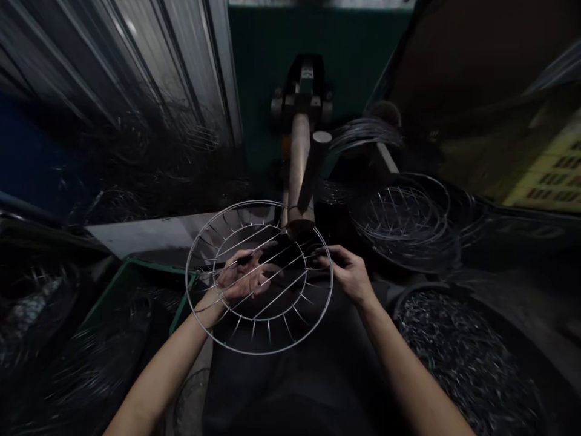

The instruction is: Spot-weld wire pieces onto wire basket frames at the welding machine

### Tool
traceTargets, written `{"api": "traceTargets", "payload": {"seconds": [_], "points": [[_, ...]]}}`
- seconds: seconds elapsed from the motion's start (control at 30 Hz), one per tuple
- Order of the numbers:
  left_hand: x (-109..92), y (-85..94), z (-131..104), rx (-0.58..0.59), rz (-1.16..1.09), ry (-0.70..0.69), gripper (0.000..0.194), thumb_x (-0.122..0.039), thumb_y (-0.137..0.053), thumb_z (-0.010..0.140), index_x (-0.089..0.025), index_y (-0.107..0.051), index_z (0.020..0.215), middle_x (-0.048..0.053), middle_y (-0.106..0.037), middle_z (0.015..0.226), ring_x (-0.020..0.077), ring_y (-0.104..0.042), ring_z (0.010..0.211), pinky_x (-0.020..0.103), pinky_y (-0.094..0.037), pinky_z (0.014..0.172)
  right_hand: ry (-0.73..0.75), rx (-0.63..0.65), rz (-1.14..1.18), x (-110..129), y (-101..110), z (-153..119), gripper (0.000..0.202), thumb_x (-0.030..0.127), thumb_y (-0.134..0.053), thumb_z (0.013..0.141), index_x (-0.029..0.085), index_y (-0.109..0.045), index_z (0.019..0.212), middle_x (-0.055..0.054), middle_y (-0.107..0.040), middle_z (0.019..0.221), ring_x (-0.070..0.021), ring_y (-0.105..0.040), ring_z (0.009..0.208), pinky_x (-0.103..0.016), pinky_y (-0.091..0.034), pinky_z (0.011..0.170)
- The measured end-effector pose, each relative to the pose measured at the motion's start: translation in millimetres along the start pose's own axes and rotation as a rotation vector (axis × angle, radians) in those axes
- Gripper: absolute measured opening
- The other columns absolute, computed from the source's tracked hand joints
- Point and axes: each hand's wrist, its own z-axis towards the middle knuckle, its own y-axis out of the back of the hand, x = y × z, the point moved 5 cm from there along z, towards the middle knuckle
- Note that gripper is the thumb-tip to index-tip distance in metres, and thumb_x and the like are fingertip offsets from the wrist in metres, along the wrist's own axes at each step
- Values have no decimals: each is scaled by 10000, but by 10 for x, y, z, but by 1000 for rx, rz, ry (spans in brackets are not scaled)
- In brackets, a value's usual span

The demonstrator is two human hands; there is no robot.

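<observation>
A round wire basket point(261, 318) with two rings, short spokes and parallel bars hangs tilted before me. Its far rim meets the lower end of a thick metal rod point(299, 163) on a machine. My left hand point(242, 278) is behind the basket's left side, seen through the wires. The palm shows, with the fingers loosely bent and apart; whether they touch the wires is unclear. At the right rim, my right hand point(347, 269) has thumb and fingers pinched together on the basket. Its fingertips are dark, and any small piece between them cannot be made out.
On the right, a tub point(454, 339) holds many short metal pieces. Wire rings and baskets point(403, 212) lie stacked behind it. A green crate point(109, 290) stands at left, near tangled wires. A yellow crate point(554, 163) is at far right; corrugated metal sheeting point(149, 54) rises at upper left.
</observation>
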Motion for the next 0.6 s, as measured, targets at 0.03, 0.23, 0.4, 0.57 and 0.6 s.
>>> {"api": "traceTargets", "payload": {"seconds": [0.03,0.23,0.4,0.57,0.6], "points": [[4,-37,-3,-10,9,-21,488,-472,-363,830,-264,-423,1267,147,-644,1025,156,-600,489,213,-397,360,8,-15,8,14,-9,16,295,420,-685,701,219,-676,917,-33,-695,871,-186,-648,775,-324,-518,717],[12,-334,-16,-102,55,-232,475,-467,-449,782,-265,-451,1211,105,-664,915,139,-579,468,214,-382,392,72,-20,1,293,-148,359,242,445,-686,677,211,-678,739,-2,-669,689,-152,-610,648,-277,-484,615],[72,-348,33,-156,41,-346,487,-473,-430,792,-284,-409,1240,96,-659,933,158,-602,505,250,-411,446,71,44,13,238,-155,565,242,429,-702,663,207,-685,759,2,-668,710,-150,-600,664,-270,-466,629],[151,-226,51,-138,23,-355,470,-476,-344,842,-307,-358,1280,109,-630,1040,165,-621,556,248,-410,463,86,64,15,68,-143,670,279,416,-705,675,203,-690,854,-5,-676,759,-168,-616,739,-283,-481,668],[158,-212,43,-146,26,-352,474,-481,-346,840,-307,-357,1281,110,-629,1043,163,-619,557,248,-412,465,91,69,18,65,-158,684,273,413,-709,673,202,-691,846,-5,-677,758,-169,-619,741,-285,-484,673]]}}
